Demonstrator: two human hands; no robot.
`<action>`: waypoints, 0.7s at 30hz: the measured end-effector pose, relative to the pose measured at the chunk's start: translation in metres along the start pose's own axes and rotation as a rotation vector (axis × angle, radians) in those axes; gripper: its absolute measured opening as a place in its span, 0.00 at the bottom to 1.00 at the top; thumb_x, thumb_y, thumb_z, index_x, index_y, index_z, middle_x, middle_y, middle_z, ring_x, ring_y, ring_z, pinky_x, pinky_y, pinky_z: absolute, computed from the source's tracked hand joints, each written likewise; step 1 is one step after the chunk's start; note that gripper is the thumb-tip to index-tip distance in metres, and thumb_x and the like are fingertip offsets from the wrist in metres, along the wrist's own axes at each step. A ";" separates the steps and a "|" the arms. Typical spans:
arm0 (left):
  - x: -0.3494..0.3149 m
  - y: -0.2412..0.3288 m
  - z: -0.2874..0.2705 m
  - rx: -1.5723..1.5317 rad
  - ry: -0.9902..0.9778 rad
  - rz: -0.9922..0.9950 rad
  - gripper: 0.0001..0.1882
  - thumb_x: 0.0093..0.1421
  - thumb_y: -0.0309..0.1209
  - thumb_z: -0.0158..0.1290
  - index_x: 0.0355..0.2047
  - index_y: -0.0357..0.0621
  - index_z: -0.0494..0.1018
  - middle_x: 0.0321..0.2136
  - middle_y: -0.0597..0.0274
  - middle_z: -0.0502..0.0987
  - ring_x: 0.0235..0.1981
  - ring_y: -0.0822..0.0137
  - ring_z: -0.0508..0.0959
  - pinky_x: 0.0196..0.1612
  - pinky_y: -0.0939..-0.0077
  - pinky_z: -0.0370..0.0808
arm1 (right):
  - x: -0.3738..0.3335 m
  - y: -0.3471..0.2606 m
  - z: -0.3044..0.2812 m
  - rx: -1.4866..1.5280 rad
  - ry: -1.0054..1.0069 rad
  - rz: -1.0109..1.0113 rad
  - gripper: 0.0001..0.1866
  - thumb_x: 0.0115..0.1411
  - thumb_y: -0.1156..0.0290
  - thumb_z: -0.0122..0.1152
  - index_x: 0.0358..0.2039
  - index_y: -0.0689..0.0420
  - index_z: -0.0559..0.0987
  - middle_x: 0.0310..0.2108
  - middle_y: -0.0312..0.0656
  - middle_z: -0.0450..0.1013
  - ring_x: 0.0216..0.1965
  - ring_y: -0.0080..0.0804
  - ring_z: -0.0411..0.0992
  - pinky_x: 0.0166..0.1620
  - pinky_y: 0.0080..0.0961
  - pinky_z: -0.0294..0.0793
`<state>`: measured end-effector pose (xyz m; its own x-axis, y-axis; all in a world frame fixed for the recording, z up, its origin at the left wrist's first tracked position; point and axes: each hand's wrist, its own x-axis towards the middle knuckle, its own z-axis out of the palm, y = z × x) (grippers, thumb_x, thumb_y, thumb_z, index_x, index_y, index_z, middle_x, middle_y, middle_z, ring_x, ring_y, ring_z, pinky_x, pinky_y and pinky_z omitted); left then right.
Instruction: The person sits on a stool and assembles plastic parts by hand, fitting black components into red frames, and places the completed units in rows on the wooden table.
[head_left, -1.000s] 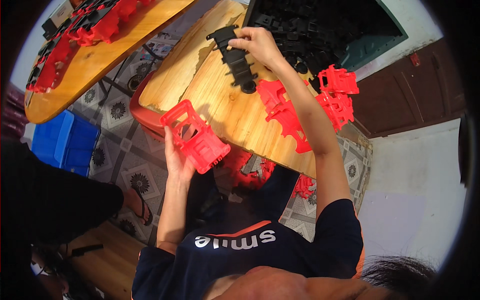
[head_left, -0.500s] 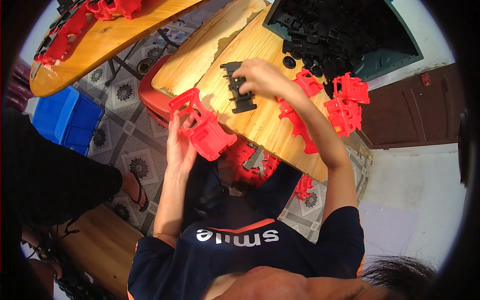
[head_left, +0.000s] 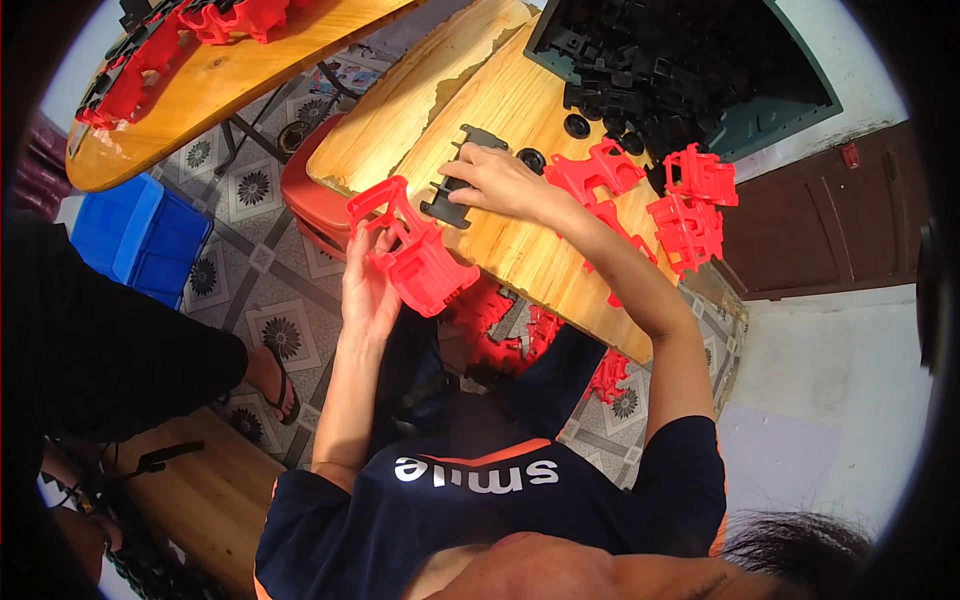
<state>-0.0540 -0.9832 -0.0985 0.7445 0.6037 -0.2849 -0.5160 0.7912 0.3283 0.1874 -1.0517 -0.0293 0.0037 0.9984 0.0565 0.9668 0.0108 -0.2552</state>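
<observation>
My left hand (head_left: 366, 295) grips a red plastic toy-car body (head_left: 428, 268) with an open frame at one end, held in the air at the near left edge of the wooden table. Over the table, the fingers of my right hand (head_left: 492, 182) close on a flat black toy-car chassis (head_left: 447, 209), which lies tilted on the wood and is partly covered by the hand. A black wheel (head_left: 532, 160) sits just right of those fingers. More red bodies (head_left: 604, 168) lie beyond and under my right forearm.
A dark green bin (head_left: 800, 115) tips out black parts (head_left: 640, 90) at the far right. Red bodies (head_left: 690, 235) stack at the table's right edge. A red stool (head_left: 310, 190), a blue crate (head_left: 140, 240) and another person's sandalled foot (head_left: 275, 385) are at left.
My right hand has moved slightly left and nearer, and the black chassis has turned and shifted with it. The wheel by my hand is uncovered. My left hand still holds the red body.
</observation>
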 end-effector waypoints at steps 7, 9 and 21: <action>-0.002 0.005 -0.002 0.017 0.037 0.033 0.23 0.66 0.45 0.51 0.57 0.49 0.66 0.51 0.51 0.73 0.55 0.54 0.73 0.59 0.49 0.70 | -0.012 0.022 0.006 0.613 0.300 0.263 0.15 0.55 0.75 0.61 0.41 0.63 0.68 0.37 0.50 0.75 0.39 0.40 0.78 0.42 0.33 0.76; 0.000 0.006 -0.009 0.019 0.034 0.049 0.23 0.66 0.45 0.51 0.58 0.49 0.66 0.51 0.52 0.74 0.55 0.54 0.73 0.59 0.49 0.70 | -0.023 0.026 0.005 0.368 0.172 0.312 0.14 0.55 0.76 0.60 0.41 0.63 0.69 0.37 0.52 0.75 0.39 0.44 0.78 0.42 0.35 0.76; 0.002 0.008 -0.007 0.050 0.015 0.087 0.25 0.66 0.45 0.51 0.60 0.48 0.64 0.51 0.50 0.73 0.55 0.53 0.73 0.59 0.49 0.70 | 0.015 0.081 0.003 0.156 0.040 0.166 0.16 0.53 0.81 0.61 0.44 0.57 0.80 0.47 0.49 0.75 0.49 0.47 0.72 0.54 0.35 0.71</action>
<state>-0.0594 -0.9748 -0.1031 0.6916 0.6713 -0.2665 -0.5562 0.7304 0.3966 0.2651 -1.0358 -0.0522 0.1725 0.9843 0.0386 0.9011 -0.1418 -0.4097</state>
